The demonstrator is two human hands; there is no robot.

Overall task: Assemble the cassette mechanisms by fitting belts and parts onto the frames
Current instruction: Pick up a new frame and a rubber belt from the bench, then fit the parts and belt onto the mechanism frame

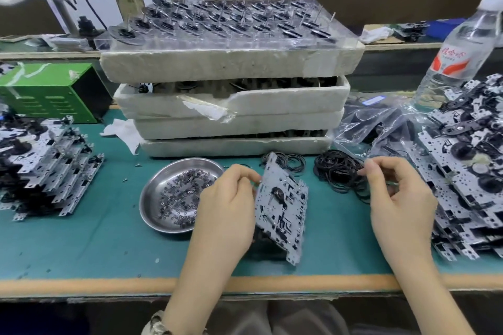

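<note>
Left-hand fingers [246, 174] are curled round the left edge of one metal frame [281, 215], thumb and forefinger pinching near its top corner. The left hand [228, 207] has the frame tipped up on edge with the punched face toward the camera and a small black part near the middle. The low corner is down by the counter [81, 239], can't tell if it's touching.

Right-hand fingers [373, 166] are pressed together in a pinch on what looks like a thin black belt [363, 171], right at the edge of the big belt pile [339, 174]. It's blurry there, so don't quote me. The right hand [400, 196] sits just right of the frame, not touching it.

A smaller bunch of belts [292, 162] lies behind the frame. Left of the left hand there's a steel dish [190, 164] full of tiny washers [177, 198].

Further out, finished-looking frames are stacked on the left [46, 160] and a messier heap of frames sits on the right [468, 177]. Crumpled plastic bags [381, 122] lie beyond the belts. Dead centre at the back are stacked white foam trays [231, 119], topped by a clear tray [226, 35] of black wheels on pins. There's also a green metal box [51, 90] back left and a water bottle [462, 49] back right.
</note>
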